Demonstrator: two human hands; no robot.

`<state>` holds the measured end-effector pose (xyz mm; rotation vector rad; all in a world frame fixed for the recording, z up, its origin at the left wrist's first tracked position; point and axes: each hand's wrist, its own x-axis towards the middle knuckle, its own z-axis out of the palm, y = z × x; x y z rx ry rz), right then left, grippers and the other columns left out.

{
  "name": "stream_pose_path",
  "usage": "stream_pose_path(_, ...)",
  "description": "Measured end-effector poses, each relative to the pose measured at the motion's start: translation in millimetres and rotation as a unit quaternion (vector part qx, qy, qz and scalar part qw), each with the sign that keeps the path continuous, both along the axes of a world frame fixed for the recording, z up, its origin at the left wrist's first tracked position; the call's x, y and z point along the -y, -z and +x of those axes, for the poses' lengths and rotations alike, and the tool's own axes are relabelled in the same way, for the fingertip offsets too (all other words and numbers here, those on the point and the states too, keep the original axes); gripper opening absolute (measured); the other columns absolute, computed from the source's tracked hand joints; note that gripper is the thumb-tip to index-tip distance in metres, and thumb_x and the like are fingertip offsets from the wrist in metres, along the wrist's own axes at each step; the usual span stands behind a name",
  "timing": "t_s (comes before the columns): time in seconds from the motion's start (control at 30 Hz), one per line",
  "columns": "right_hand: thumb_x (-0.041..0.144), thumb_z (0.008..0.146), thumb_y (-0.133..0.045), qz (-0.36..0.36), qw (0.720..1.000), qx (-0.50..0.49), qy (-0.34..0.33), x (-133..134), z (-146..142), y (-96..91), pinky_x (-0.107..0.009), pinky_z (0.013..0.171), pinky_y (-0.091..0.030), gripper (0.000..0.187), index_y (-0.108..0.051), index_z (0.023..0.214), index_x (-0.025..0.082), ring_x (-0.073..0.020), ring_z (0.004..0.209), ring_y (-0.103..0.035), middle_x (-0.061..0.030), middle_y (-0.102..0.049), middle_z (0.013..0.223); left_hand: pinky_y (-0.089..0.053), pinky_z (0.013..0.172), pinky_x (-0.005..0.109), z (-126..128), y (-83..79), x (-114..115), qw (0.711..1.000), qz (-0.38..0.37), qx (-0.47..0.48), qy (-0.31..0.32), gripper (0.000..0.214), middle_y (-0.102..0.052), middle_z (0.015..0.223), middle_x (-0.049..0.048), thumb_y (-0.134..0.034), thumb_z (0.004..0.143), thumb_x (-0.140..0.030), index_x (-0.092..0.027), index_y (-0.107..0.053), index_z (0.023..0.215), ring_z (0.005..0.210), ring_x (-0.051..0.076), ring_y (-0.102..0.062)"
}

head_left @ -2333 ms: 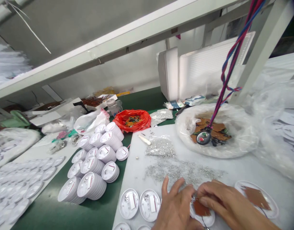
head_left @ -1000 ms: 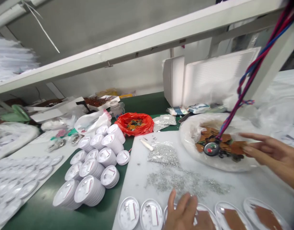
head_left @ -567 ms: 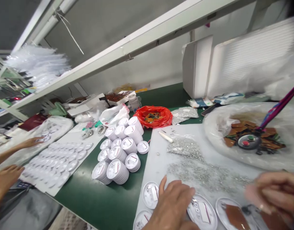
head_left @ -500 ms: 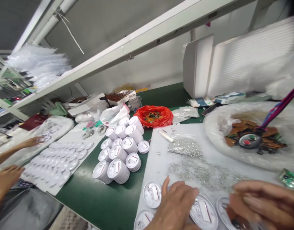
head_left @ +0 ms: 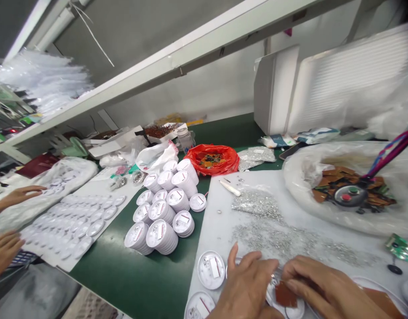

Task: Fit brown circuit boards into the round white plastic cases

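At the bottom edge my left hand (head_left: 246, 288) rests with fingers spread on a white round housing (head_left: 286, 308) that lies on the white sheet (head_left: 220, 230). My right hand (head_left: 326, 290) pinches a small brown circuit board (head_left: 285, 294) and presses it into that housing. Two more white round housings (head_left: 211, 269) lie just left of my left hand. A spread of tiny silver screws (head_left: 277, 237) lies right behind both hands.
Stacks of white housings (head_left: 164, 206) stand on the green belt (head_left: 130, 274). A plastic bag of brown boards (head_left: 350, 190) with a hanging button pendant sits at right, a red bag (head_left: 212, 159) behind. Another person's hands (head_left: 4, 250) work at far left over a sheet of white discs.
My right hand reached to the bag of brown boards, came back with one, and now sets it into the housing under my left hand. The view swung left.
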<state>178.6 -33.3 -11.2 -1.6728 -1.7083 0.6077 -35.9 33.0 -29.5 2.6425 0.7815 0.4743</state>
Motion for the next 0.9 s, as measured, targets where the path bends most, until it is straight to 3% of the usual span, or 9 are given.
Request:
stream_pose_path(0.13, 0.053, 0.095, -0.068, 0.028, 0.999, 0.037, 0.017, -5, -3, -3.4, -0.037, 0.065, -0.059, 0.026, -0.073, 0.086, 0.029, -0.0265, 0.071, -0.065, -0.0044, -0.063, 0.072, -0.04, 0.126, 0.062, -1, 22.4, 2, 1.0, 0.01, 0.023, -0.009, 0.066, -0.082, 0.115, 0.0024, -0.076, 0.088, -0.067, -0.027, -0.058, 0.138, 0.127, 0.032, -0.073)
stream_pose_path(0.23, 0.045, 0.099, -0.065, 0.035, 0.998, 0.046, -0.01, -5, 2, 2.6, -0.039, 0.07, -0.061, 0.02, -0.074, 0.089, 0.029, -0.0283, 0.077, -0.068, -0.006, -0.067, 0.077, -0.037, 0.127, 0.065, -3, 34.8, 3, 1.0, 0.009, 0.026, -0.012, 0.07, -0.082, 0.116, 0.0045, -0.076, 0.086, -0.069, -0.027, -0.057, 0.14, 0.129, 0.034, -0.072)
stream_pose_path(0.4, 0.021, 0.105, -0.048, 0.039, 0.993, 0.069, -0.091, -3, 6, 11.7, -0.039, 0.076, -0.065, 0.032, -0.075, 0.092, 0.03, -0.0238, 0.083, -0.074, -0.0047, -0.075, 0.089, -0.04, 0.126, 0.059, -3, 18.3, 2, 0.999, 0.038, 0.037, 0.01, 0.059, -0.082, 0.121, 0.0021, -0.075, 0.091, -0.064, -0.028, -0.06, 0.136, 0.128, 0.03, -0.073)
stream_pose_path(0.5, 0.012, 0.099, -0.046, 0.065, 0.988, 0.112, -0.088, -6, 3, 9.7, -0.038, 0.066, -0.063, 0.035, -0.071, 0.079, 0.027, -0.0236, 0.073, -0.072, -0.0048, -0.072, 0.079, -0.041, 0.126, 0.051, -2, 6.5, 1, 0.99, 0.12, 0.063, 0.031, 0.034, -0.082, 0.123, -0.0048, -0.072, 0.098, -0.059, -0.034, -0.069, 0.12, 0.122, 0.024, -0.076)
stream_pose_path(0.57, 0.006, 0.094, -0.046, 0.075, 0.984, 0.132, -0.095, -11, 0, 9.6, -0.039, 0.068, -0.061, 0.036, -0.069, 0.075, 0.026, -0.0247, 0.074, -0.072, -0.0059, -0.073, 0.079, -0.04, 0.125, 0.049, -1, 5.6, 0, 0.979, 0.176, 0.094, 0.029, 0.027, -0.081, 0.123, -0.0069, -0.073, 0.098, -0.061, -0.037, -0.075, 0.11, 0.118, 0.022, -0.077)
stream_pose_path(0.8, 0.001, 0.086, -0.05, 0.098, 0.97, 0.18, -0.132, -19, -4, 17.2, -0.042, 0.073, -0.061, 0.034, -0.074, 0.077, 0.024, -0.0272, 0.076, -0.073, -0.0057, -0.076, 0.079, -0.04, 0.124, 0.051, -8, 13.2, -2, 0.967, 0.24, 0.076, 0.047, 0.035, -0.08, 0.128, -0.0031, -0.075, 0.091, -0.071, -0.041, -0.08, 0.11, 0.117, 0.023, -0.076)
stream_pose_path(0.9, 0.007, 0.094, -0.047, 0.099, 0.977, 0.154, -0.11, 0, 20, 11.0, -0.04, 0.075, -0.065, 0.039, -0.079, 0.099, 0.029, -0.0263, 0.085, -0.076, -0.0055, -0.079, 0.093, -0.038, 0.126, 0.05, -8, 10.7, -3, 0.963, 0.252, 0.079, 0.048, 0.034, -0.08, 0.129, -0.0026, -0.075, 0.093, -0.068, -0.041, -0.08, 0.112, 0.118, 0.022, -0.075)
